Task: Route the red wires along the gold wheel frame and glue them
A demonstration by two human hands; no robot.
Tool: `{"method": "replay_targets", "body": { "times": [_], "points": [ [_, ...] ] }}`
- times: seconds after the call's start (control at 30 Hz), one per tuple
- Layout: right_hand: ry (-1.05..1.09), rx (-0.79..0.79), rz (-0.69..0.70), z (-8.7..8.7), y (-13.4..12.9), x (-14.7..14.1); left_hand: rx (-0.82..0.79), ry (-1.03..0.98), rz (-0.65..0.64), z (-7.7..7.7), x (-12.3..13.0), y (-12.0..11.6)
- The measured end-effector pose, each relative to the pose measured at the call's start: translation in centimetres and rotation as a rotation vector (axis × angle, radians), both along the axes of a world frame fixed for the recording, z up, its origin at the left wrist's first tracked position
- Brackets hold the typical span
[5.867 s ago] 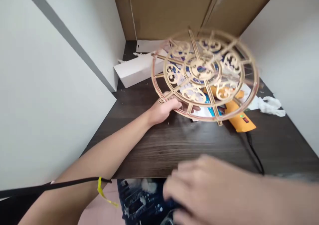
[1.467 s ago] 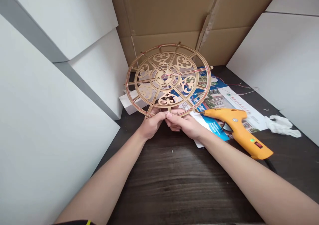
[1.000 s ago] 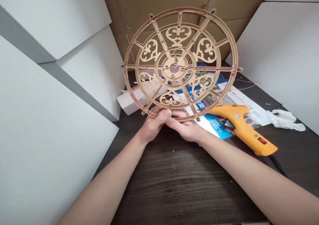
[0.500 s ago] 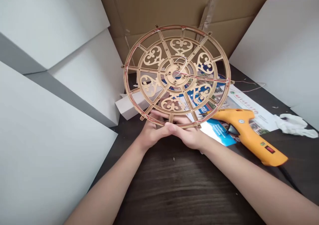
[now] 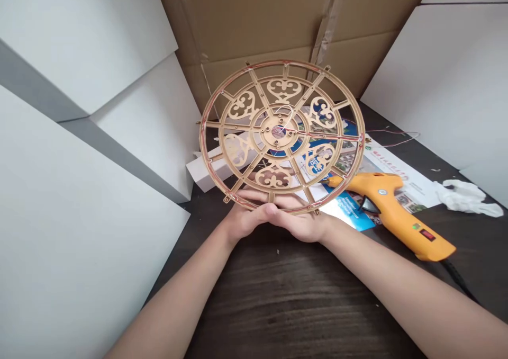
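Observation:
A round, gold-coloured openwork frame [image 5: 264,135] with spokes and heart-shaped scrollwork is held up above the table, its far side raised. My left hand [image 5: 244,221] grips its near rim from the left, and my right hand [image 5: 299,222] grips the same rim from the right. Both thumbs meet at the front, while the fingers reach underneath and partly show through the openings. Red wire runs around the outer ring and along one spoke to the hub. A thin white wire [image 5: 292,116] curls up at the hub, and a loose wire [image 5: 397,133] trails off to the right.
An orange glue gun [image 5: 391,195] lies right of the frame on printed brochures [image 5: 351,211]. Crumpled white gloves [image 5: 468,197] rest farther right. A long white box [image 5: 210,171] lies behind on the dark table [image 5: 254,306]. White boxes [image 5: 138,120] and cardboard [image 5: 254,15] enclose the space.
The gold frame has tipped flatter, its far rim dropping lower in view. Both hands keep their hold on the near rim. The view has shifted slightly.

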State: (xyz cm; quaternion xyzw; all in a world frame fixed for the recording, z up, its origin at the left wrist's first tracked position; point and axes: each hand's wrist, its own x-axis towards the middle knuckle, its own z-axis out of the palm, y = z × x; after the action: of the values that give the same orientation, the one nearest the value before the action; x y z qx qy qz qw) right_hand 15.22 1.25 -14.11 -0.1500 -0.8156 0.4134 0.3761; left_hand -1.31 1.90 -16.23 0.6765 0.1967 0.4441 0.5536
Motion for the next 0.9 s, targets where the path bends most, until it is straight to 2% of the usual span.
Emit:
{"method": "replay_targets", "body": {
  "times": [0.17,0.33,0.43,0.6,0.9],
  "points": [
    [-0.053,0.124,0.008,0.2,0.1,0.1,0.035,0.090,0.024,0.6,-0.2,-0.2],
    [-0.071,0.241,-0.039,0.7,0.0,0.3,0.109,0.159,-0.042,1.1,-0.3,-0.2],
    [-0.064,0.249,-0.052,0.5,0.0,0.3,0.126,0.178,-0.075,1.6,-0.1,-0.3],
    [-0.020,0.238,-0.082,-0.1,0.1,-0.2,0.103,0.143,-0.055,2.1,0.4,-0.7],
    [-0.031,0.233,-0.072,0.2,0.1,-0.6,0.059,0.112,-0.012,1.4,0.5,-0.7]
  ]
}}
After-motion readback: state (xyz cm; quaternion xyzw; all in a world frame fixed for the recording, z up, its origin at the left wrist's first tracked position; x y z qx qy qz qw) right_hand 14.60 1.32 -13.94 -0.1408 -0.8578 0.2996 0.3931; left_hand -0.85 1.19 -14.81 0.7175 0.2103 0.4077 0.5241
